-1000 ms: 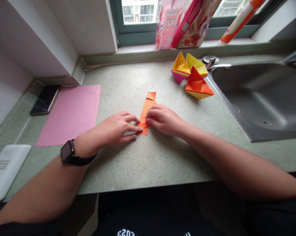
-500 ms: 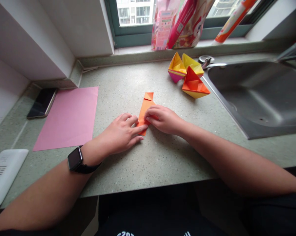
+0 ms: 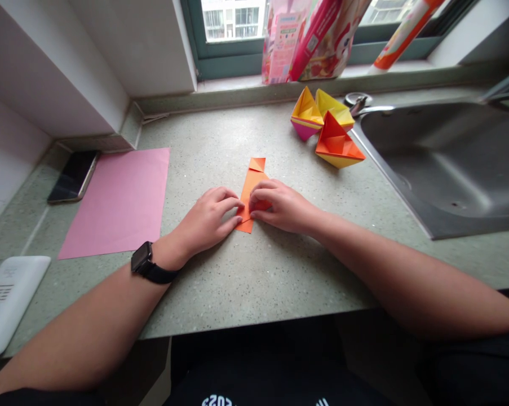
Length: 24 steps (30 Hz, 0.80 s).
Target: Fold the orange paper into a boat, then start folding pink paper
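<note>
A narrow folded sheet of orange origami paper (image 3: 248,186) lies on the counter in front of me, a small triangular fold showing at its far end. My left hand (image 3: 209,217), with a black watch on the wrist, has its thumb and curled fingertips on the paper's left edge near the close end. From the other side, my right hand (image 3: 282,206) grips the paper's right part between thumb and bent fingers. Its fingers hide some of that side. Below both hands, the near end of the strip pokes out flat on the counter.
Folded paper boats (image 3: 339,149) in orange and yellow stand at the back right, beside a steel sink (image 3: 448,169). To the left lie a pink paper sheet (image 3: 121,203), a phone (image 3: 73,176) and a white flat object (image 3: 13,304). Packages (image 3: 282,45) line the windowsill.
My left hand has drawn its outstretched finger back off the near end and now has thumb and fingertips at the left edge. My right hand stays nearly in place.
</note>
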Motion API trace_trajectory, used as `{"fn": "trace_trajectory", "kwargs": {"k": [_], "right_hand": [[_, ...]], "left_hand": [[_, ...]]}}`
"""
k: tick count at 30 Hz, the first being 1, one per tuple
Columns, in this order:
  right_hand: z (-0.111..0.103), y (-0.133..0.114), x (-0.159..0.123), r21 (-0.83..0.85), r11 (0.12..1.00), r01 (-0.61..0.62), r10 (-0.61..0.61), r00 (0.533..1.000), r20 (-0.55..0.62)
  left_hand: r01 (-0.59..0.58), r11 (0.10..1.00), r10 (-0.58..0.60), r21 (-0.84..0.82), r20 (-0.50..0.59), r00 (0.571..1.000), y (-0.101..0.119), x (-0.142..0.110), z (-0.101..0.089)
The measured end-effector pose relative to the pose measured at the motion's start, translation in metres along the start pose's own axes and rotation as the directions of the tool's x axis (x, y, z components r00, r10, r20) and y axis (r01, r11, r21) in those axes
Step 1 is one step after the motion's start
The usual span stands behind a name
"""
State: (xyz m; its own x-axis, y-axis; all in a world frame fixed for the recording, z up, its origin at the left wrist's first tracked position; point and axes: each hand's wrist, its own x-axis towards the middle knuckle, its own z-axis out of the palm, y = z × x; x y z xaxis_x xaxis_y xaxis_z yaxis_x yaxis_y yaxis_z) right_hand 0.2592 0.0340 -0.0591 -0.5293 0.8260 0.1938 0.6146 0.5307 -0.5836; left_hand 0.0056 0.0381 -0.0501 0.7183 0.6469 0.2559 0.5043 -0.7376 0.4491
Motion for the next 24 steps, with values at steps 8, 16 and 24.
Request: {"fn": "trace_trajectory", "kwargs": {"k": [8,16,24], "right_hand": [[0.001,-0.004,0.001,-0.002,1.000,-0.012,0.012,1.000,-0.011],[-0.002,-0.002,0.002,0.014,1.000,-0.014,0.014,1.000,0.001],[-0.001,0.004,0.001,0.037,0.999,0.016,-0.016,1.000,-0.008]], "left_hand": [[0.082,0.996,-0.083,-0.042,-0.014,0.996,0.001,0.005,0.005],[0.216,0.976,-0.217,0.027,0.063,0.974,0.004,0.004,0.007],[0.233,0.971,-0.237,0.044,0.223,0.945,-0.001,-0.004,-0.003]]}}
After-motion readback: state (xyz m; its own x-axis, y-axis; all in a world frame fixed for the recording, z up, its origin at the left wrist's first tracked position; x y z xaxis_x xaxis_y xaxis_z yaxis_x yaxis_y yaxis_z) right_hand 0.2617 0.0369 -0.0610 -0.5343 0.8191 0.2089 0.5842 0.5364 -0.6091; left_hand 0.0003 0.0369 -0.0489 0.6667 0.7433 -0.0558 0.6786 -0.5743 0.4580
